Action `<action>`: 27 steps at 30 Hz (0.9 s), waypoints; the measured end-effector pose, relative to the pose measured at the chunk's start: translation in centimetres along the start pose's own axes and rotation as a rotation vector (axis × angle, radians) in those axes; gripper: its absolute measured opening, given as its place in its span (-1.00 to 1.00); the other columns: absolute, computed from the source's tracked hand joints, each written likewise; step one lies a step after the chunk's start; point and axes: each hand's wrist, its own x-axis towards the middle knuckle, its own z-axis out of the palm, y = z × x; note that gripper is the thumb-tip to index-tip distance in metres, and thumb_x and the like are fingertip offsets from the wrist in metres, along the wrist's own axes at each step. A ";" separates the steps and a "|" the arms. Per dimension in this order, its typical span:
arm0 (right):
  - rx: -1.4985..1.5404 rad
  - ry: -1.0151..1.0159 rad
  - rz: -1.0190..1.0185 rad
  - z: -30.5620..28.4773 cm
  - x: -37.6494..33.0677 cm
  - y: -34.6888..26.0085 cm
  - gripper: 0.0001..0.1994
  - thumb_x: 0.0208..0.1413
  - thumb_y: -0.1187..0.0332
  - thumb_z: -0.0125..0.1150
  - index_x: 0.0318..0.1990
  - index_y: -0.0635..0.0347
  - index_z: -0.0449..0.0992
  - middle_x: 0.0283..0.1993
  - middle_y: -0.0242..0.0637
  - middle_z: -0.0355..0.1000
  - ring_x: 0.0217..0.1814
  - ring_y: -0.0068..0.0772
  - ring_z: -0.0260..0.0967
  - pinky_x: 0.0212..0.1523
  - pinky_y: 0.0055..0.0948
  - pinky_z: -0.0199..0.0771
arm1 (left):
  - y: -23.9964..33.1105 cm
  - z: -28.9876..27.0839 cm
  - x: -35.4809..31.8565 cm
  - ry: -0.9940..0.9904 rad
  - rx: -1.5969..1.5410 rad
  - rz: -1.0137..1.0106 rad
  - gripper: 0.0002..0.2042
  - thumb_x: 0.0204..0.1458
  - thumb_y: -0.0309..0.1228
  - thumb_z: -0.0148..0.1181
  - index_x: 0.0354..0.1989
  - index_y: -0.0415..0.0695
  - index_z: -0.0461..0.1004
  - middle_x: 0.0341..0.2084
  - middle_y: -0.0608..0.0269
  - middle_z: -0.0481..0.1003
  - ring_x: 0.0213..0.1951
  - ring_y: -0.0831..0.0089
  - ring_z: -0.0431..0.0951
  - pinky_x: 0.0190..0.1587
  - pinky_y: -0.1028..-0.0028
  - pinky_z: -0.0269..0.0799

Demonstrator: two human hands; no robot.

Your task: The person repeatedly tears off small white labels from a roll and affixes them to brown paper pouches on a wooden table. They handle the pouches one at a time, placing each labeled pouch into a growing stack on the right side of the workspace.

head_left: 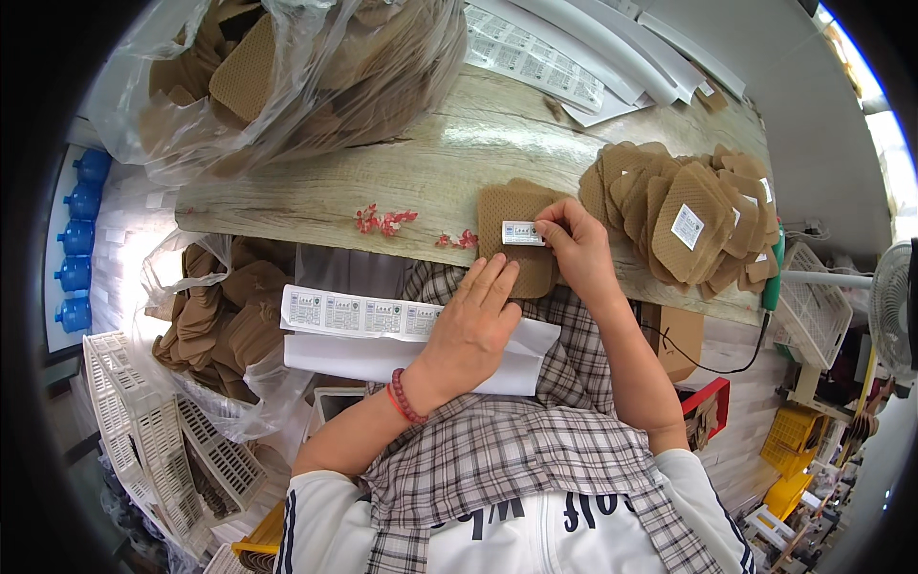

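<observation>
A tan, shoe-sole-shaped insole (pixel 512 215) lies at the near edge of the wooden table (pixel 421 163). My right hand (pixel 574 244) pinches a small white label (pixel 522 232) and presses it onto this insole. Flat and with fingers together, my left hand (pixel 473 325) rests on the insole's near end and on a white sheet of labels (pixel 359 316) that lies across my lap. A red bead bracelet circles my left wrist.
A fanned heap of labelled insoles (pixel 684 220) sits on the table to the right. Clear plastic bags of insoles lie at top left (pixel 287 77) and beside my left knee (pixel 215 316). More label sheets (pixel 535 57) lie at the far edge. White crates (pixel 153 430) stand on the floor.
</observation>
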 end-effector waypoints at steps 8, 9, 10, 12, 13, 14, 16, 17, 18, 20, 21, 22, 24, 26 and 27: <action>-0.077 0.056 -0.096 0.4 -0.3 -0.6 -0.92 0.14 0.50 0.27 -0.29 0.32 0.52 -0.41 -0.11 0.54 -0.37 -0.27 0.50 -0.28 -0.34 0.47 | 0.0 0.0 0.2 0.012 -0.002 -0.012 -0.95 -0.10 -0.64 0.06 -0.44 -0.28 0.40 0.19 -0.24 0.31 0.29 -0.15 0.29 0.37 -0.04 0.22; -0.081 0.057 -0.097 0.4 -0.3 -0.7 -0.92 0.13 0.50 0.27 -0.29 0.32 0.51 -0.41 -0.10 0.54 -0.38 -0.24 0.50 -0.29 -0.33 0.47 | 0.1 -0.2 0.3 0.019 -0.010 -0.020 -0.97 -0.09 -0.64 0.06 -0.44 -0.29 0.39 0.23 -0.26 0.27 0.28 -0.17 0.30 0.36 -0.04 0.23; -0.090 0.048 -0.085 0.3 -0.3 -0.8 -0.92 0.14 0.50 0.27 -0.28 0.32 0.51 -0.40 -0.15 0.53 -0.36 -0.34 0.48 -0.27 -0.38 0.47 | 0.2 -0.4 0.4 0.025 -0.019 -0.026 -0.98 -0.07 -0.64 0.06 -0.44 -0.30 0.39 0.27 -0.28 0.24 0.27 -0.18 0.30 0.35 -0.03 0.24; -0.110 0.032 -0.060 0.2 -0.4 -1.0 -0.92 0.16 0.51 0.26 -0.26 0.33 0.51 -0.40 -0.26 0.53 -0.34 -0.53 0.43 -0.23 -0.47 0.46 | 0.2 -0.6 0.7 0.020 -0.029 -0.031 -0.98 -0.04 -0.64 0.06 -0.46 -0.32 0.37 0.37 -0.30 0.12 0.25 -0.23 0.31 0.32 -0.02 0.29; -0.113 0.037 -0.067 0.2 -0.4 -1.0 -0.92 0.16 0.51 0.26 -0.27 0.33 0.51 -0.40 -0.26 0.52 -0.35 -0.53 0.42 -0.24 -0.47 0.46 | 0.2 -0.8 0.9 0.011 -0.033 -0.034 -0.99 -0.04 -0.64 0.05 -0.46 -0.32 0.36 0.37 -0.30 0.11 0.25 -0.21 0.32 0.31 -0.01 0.29; -0.116 0.041 -0.075 0.3 -0.5 -0.9 -0.92 0.16 0.51 0.27 -0.27 0.33 0.51 -0.40 -0.26 0.52 -0.35 -0.53 0.42 -0.25 -0.47 0.46 | 0.2 -0.9 1.1 0.003 -0.038 -0.037 -0.99 -0.05 -0.65 0.05 -0.46 -0.32 0.36 0.37 -0.30 0.11 0.24 -0.19 0.33 0.30 -0.01 0.30; -0.117 0.048 -0.086 0.3 -0.5 -0.8 -0.92 0.15 0.51 0.27 -0.27 0.33 0.51 -0.40 -0.25 0.52 -0.36 -0.52 0.42 -0.26 -0.47 0.46 | 0.4 -1.1 1.5 -0.012 -0.030 -0.040 -0.98 -0.06 -0.66 0.05 -0.47 -0.31 0.37 0.37 -0.30 0.12 0.22 -0.15 0.34 0.28 0.01 0.29; -0.114 0.050 -0.090 0.4 -0.5 -0.7 -0.92 0.15 0.51 0.27 -0.27 0.33 0.51 -0.40 -0.25 0.52 -0.36 -0.51 0.43 -0.26 -0.47 0.46 | 0.4 -1.1 1.6 -0.018 -0.017 -0.039 -0.98 -0.07 -0.66 0.05 -0.47 -0.31 0.37 0.36 -0.30 0.13 0.21 -0.12 0.34 0.27 0.03 0.28; -0.111 0.052 -0.095 0.4 -0.5 -0.7 -0.92 0.15 0.51 0.27 -0.27 0.33 0.51 -0.40 -0.24 0.53 -0.36 -0.51 0.43 -0.27 -0.46 0.46 | 0.4 -1.1 1.7 -0.024 -0.004 -0.038 -0.98 -0.07 -0.66 0.05 -0.47 -0.31 0.37 0.35 -0.30 0.14 0.20 -0.10 0.35 0.26 0.04 0.28; -0.113 0.048 -0.095 0.4 -0.4 -0.8 -0.92 0.15 0.51 0.28 -0.27 0.33 0.52 -0.41 -0.24 0.53 -0.36 -0.51 0.44 -0.28 -0.46 0.46 | 0.3 -0.8 1.7 -0.014 0.014 -0.020 -0.99 -0.07 -0.65 0.06 -0.47 -0.31 0.38 0.32 -0.29 0.19 0.18 -0.06 0.35 0.27 0.05 0.24; -0.114 0.045 -0.095 0.4 -0.4 -1.0 -0.92 0.15 0.50 0.28 -0.27 0.33 0.52 -0.41 -0.24 0.53 -0.36 -0.50 0.44 -0.28 -0.45 0.46 | 0.2 -0.7 1.7 -0.008 0.023 -0.012 -0.99 -0.08 -0.65 0.07 -0.46 -0.31 0.38 0.30 -0.28 0.21 0.17 -0.04 0.35 0.27 0.05 0.22; -0.111 0.042 -0.086 0.4 -0.4 -1.0 -0.92 0.15 0.50 0.28 -0.27 0.33 0.52 -0.41 -0.23 0.53 -0.36 -0.50 0.45 -0.28 -0.45 0.47 | 0.2 -0.8 1.7 -0.019 0.032 -0.015 -0.98 -0.08 -0.64 0.07 -0.46 -0.31 0.38 0.28 -0.27 0.24 0.18 -0.05 0.35 0.28 0.05 0.21; -0.106 0.035 -0.069 0.4 -0.4 -1.1 -0.91 0.16 0.50 0.29 -0.27 0.33 0.52 -0.41 -0.23 0.54 -0.36 -0.50 0.45 -0.29 -0.44 0.47 | 0.4 -1.0 1.5 -0.041 0.051 -0.022 -0.97 -0.07 -0.63 0.08 -0.44 -0.30 0.39 0.24 -0.26 0.29 0.21 -0.05 0.34 0.30 0.04 0.20; -0.097 0.060 -0.102 0.5 -0.5 -0.8 -0.91 0.14 0.48 0.29 -0.29 0.31 0.52 -0.41 -0.12 0.54 -0.39 -0.29 0.49 -0.33 -0.34 0.47 | 0.5 -0.8 1.1 -0.042 0.063 -0.026 -0.97 -0.07 -0.62 0.08 -0.43 -0.30 0.39 0.23 -0.26 0.31 0.25 -0.04 0.32 0.31 0.02 0.18; -0.093 0.072 -0.118 0.6 -0.5 -0.7 -0.91 0.13 0.48 0.29 -0.31 0.30 0.52 -0.41 -0.07 0.54 -0.40 -0.18 0.51 -0.34 -0.29 0.46 | 0.5 -0.7 1.0 -0.042 0.070 -0.028 -0.96 -0.07 -0.62 0.08 -0.42 -0.30 0.40 0.22 -0.26 0.32 0.27 -0.04 0.31 0.31 0.02 0.17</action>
